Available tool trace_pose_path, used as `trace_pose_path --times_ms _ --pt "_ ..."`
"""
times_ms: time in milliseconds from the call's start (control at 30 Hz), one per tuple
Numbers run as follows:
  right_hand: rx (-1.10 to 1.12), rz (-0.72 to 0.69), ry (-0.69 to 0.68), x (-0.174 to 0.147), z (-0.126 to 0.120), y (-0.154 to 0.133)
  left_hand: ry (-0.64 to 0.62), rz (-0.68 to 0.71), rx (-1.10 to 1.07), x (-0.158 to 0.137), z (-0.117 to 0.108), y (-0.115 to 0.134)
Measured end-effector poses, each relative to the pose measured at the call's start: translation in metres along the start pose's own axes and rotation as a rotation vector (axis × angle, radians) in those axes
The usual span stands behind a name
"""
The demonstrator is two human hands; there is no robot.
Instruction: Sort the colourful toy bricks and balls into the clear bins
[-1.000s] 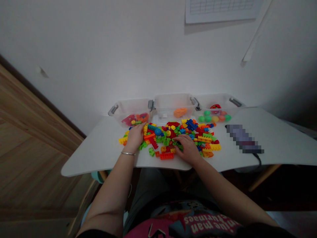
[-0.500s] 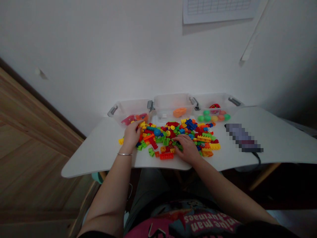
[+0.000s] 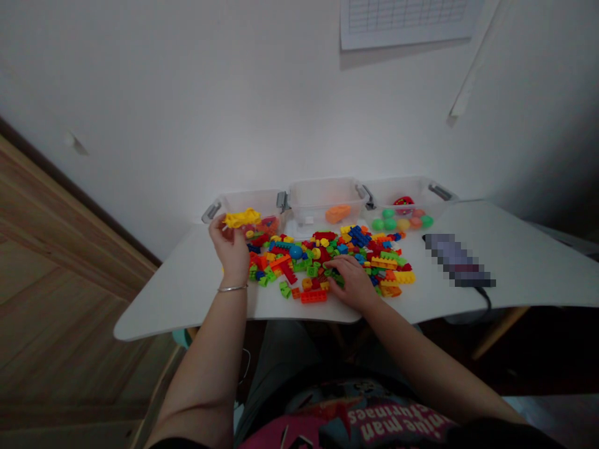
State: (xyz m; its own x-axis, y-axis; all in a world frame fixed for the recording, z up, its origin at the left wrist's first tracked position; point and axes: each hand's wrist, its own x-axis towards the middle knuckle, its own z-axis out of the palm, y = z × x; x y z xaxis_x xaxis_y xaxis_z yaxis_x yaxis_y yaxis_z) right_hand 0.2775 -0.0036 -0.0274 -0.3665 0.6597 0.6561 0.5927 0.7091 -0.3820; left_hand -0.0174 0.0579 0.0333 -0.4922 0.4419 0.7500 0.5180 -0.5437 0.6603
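A: How is the light?
B: Dim, grey and soft. The far wall (image 3: 243, 106) is palest mid-scene and darkens rightward; a faint shadow under the paper sheet (image 3: 407, 22) suggests light from above. Below the table (image 3: 528, 274), at right, it is nearly black.
A: And the sharpness?
B: Slightly soft. The wooden panel (image 3: 60, 299) at left looks stretched; 1 phone-like device (image 3: 457, 260) at right is pixelated.

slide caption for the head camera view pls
Left hand holds a yellow toy piece above the table; right hand rests among colourful bricks.
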Motion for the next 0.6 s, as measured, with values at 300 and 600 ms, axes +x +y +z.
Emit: trace_pose_path --times_ms 300,600 --pt "-0.008 -0.004 0.007 0.000 0.000 0.000 0.123 -0.274 0.174 0.041 0.025 -0.006" --pt "0.005 0.023 -0.022 0.001 -0.001 0.000 -0.079 -0.334 0.864 0.054 0.029 -0.001"
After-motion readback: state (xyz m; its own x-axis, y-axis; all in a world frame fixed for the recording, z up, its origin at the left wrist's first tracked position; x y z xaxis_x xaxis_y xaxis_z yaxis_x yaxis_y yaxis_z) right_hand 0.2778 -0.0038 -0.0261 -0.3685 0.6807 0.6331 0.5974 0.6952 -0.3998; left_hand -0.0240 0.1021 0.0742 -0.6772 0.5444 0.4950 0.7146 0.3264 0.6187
